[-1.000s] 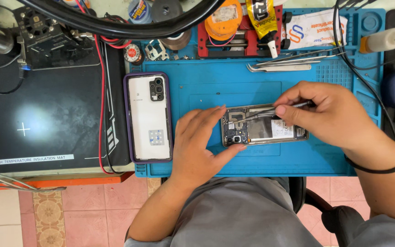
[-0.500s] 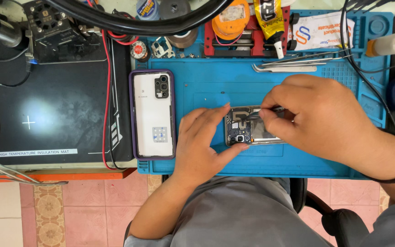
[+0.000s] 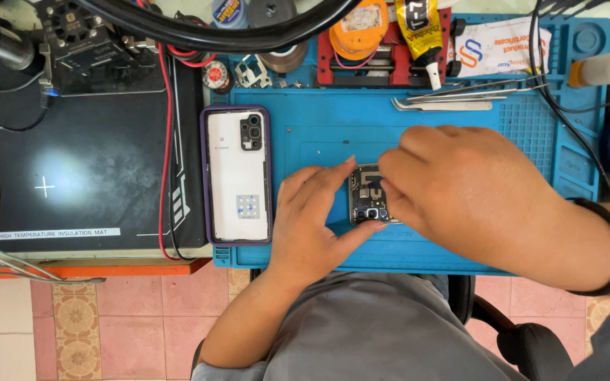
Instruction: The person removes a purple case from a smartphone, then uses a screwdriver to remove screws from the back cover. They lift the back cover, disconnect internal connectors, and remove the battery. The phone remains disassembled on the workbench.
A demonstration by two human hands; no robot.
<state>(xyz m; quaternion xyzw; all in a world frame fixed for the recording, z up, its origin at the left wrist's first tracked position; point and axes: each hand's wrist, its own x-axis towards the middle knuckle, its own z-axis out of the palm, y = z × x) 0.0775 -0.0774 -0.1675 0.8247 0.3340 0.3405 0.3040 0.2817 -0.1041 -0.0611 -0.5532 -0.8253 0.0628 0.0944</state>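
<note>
An opened phone (image 3: 367,197) with its circuit boards bare lies on a blue repair mat (image 3: 319,134). My left hand (image 3: 312,226) grips its left end, index finger on the top edge and thumb under the bottom corner. My right hand (image 3: 474,190) lies over the rest of the phone with fingers pinched together at the board. The thin tweezers it held a moment ago are hidden under the fingers. A black band circles my right wrist.
A white phone back in a purple case (image 3: 238,176) lies left of the mat. Spare tweezers (image 3: 446,104), a glue tube (image 3: 421,32), a red holder (image 3: 383,67) and a bottle (image 3: 608,69) sit behind. A black insulation mat (image 3: 72,162) and red wires (image 3: 166,141) are on the left.
My right hand has slid left and down over the phone, covering most of it and hiding the tweezers. My left hand keeps its hold on the phone's left end.
</note>
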